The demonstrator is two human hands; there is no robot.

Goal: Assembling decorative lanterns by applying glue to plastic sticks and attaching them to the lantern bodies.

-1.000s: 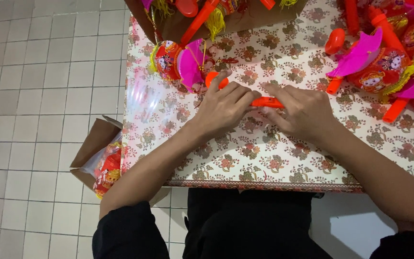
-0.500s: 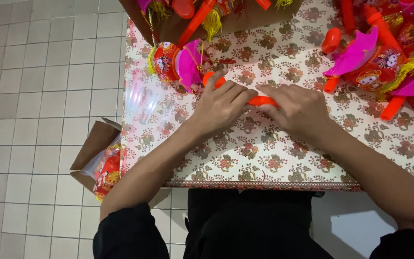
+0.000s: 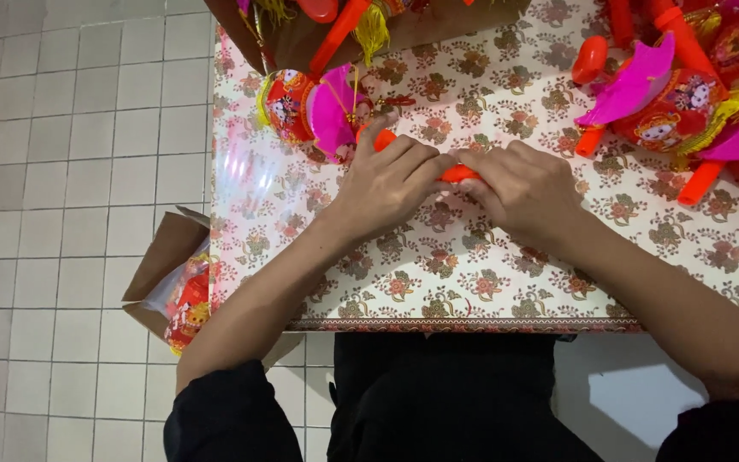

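Orange handle (image 3: 458, 174) gripped — lanterns (image 3: 669, 103) crowd nearby.

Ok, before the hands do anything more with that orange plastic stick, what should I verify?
1. Left hand on the orange plastic stick: ok, fingers wrapped over it.
2. Right hand on the stick: ok, covering its other end.
3. Stick's ends visible: not ok, hidden by both hands.
4. Round red-and-pink paper lantern beside the left hand: touching or apart, cannot tell.
5. Floral tablecloth under the hands bare: ok.
6. Open cardboard box on the floor, apart from the arms: ok.
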